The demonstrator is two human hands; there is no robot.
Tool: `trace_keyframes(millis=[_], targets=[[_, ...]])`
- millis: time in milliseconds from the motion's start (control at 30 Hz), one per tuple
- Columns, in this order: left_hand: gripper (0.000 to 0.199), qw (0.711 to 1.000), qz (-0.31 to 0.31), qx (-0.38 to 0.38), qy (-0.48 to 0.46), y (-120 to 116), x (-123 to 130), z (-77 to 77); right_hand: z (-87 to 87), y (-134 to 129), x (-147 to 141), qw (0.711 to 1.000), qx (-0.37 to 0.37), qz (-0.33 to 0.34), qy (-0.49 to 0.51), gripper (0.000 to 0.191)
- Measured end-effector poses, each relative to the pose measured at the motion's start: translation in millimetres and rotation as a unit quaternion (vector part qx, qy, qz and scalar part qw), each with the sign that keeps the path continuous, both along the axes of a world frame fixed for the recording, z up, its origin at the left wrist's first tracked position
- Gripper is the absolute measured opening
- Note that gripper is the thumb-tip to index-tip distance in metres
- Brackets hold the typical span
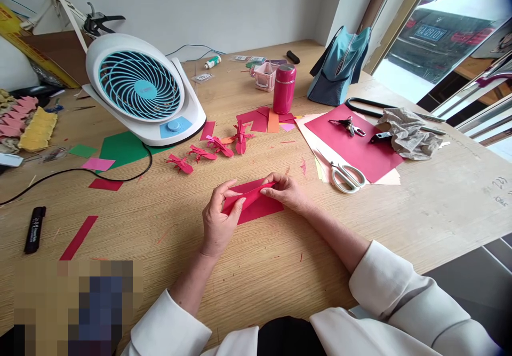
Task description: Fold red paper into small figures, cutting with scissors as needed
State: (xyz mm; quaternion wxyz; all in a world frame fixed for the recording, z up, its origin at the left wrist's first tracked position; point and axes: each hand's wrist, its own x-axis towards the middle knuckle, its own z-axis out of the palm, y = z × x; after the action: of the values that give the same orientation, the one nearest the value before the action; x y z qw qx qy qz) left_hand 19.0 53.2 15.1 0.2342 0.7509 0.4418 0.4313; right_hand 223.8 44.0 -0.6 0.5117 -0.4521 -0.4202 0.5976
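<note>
Left hand: the near layer of the sheet is pressed by the thumb of the left hand (219, 218), the fingers being set behind it, so that the paper is clamped between them.
Right hand: the upper edge of the sheet is pinched between thumb and forefinger by the right hand (286, 191).
Red paper sheet: the red paper sheet (259, 207) is held by both hands in front of the body, with a fold raised along its length, and is seen above the bare wood of the table (256, 281).
Folded figures: four folded red figures (220, 146) are lined up in a slanting row beyond the hands.
Scissors: the white-handled scissors (348, 179) are laid to the right, partly over a large red sheet (370, 156), on which keys (350, 126) are also placed.
Crumpled paper: a wad of crumpled paper (416, 134) is found at that sheet's right edge.
Flask: a pink flask (284, 90) is stood upright behind the figures, just beside a small pink basket (263, 77).
Bag: a blue bag (340, 68) is set farther right.
Fan: a white fan (144, 86) is tilted back at the left, its base rested partly on green paper (120, 152).
Marker: a black marker (35, 230) is laid at the far left, near a dark red strip (79, 237).
</note>
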Motion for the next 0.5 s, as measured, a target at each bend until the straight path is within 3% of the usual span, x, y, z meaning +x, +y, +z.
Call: trace_keyframes(millis=[500], targets=[[0.039,0.997,0.010,-0.070,-0.043,4.4,-1.6,-3.6,-0.7,-0.2,1.3,1.000,0.008,0.000,-0.003,0.044]])
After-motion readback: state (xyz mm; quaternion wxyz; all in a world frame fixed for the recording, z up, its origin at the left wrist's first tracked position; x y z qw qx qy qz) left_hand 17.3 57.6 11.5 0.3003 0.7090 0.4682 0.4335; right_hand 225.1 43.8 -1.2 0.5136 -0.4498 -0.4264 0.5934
